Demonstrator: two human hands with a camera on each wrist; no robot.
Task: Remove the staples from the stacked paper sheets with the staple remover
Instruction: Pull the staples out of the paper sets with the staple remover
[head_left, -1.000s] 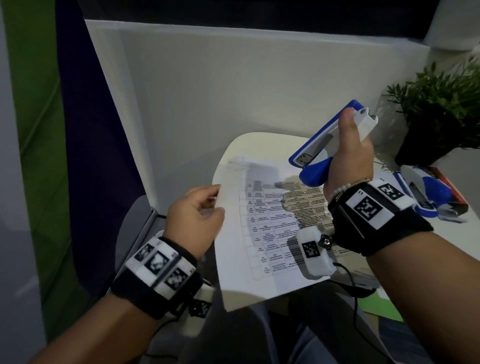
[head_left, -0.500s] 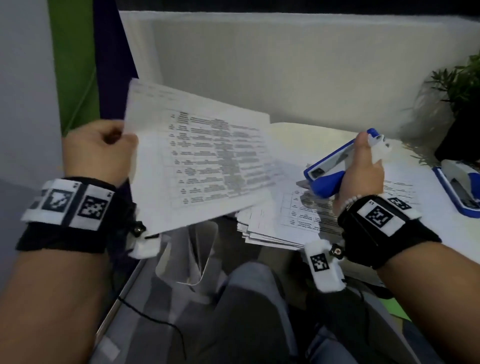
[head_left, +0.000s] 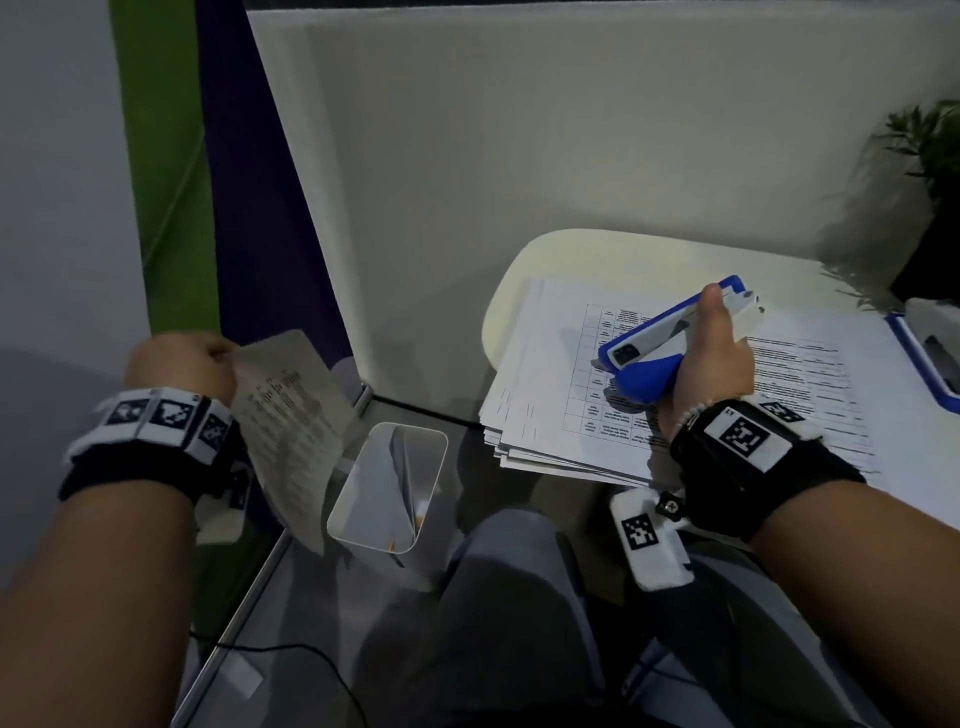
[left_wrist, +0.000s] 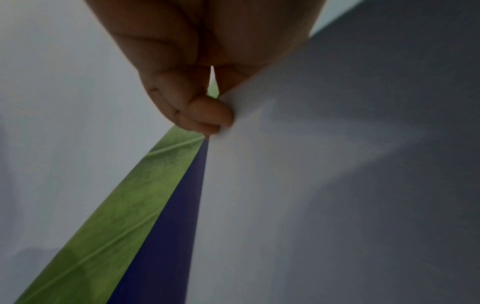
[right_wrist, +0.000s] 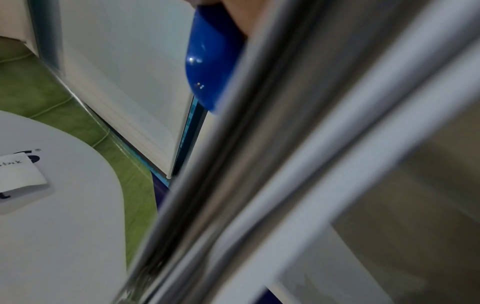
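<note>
My left hand (head_left: 182, 371) pinches the top corner of a printed paper sheet (head_left: 293, 431), which hangs down off the left of the table, just left of a clear bin (head_left: 387, 486). In the left wrist view my fingertips (left_wrist: 207, 115) grip the sheet's edge (left_wrist: 311, 185). My right hand (head_left: 714, 358) grips the blue and white staple remover (head_left: 670, 338) over the stack of printed sheets (head_left: 561, 415) on the white table (head_left: 550, 260). In the right wrist view only the remover's blue body (right_wrist: 210, 61) shows beside blurred paper edges.
A white partition wall (head_left: 519, 156) stands behind the table. A second blue and white stapler (head_left: 930, 353) lies at the right edge, beside a potted plant (head_left: 930, 156). The clear bin stands below the table's left end, holding paper. My knees (head_left: 519, 597) are under the table.
My left hand has carried the loose sheet from the table leftward and down beside the bin. My right hand has lowered the staple remover onto the stack.
</note>
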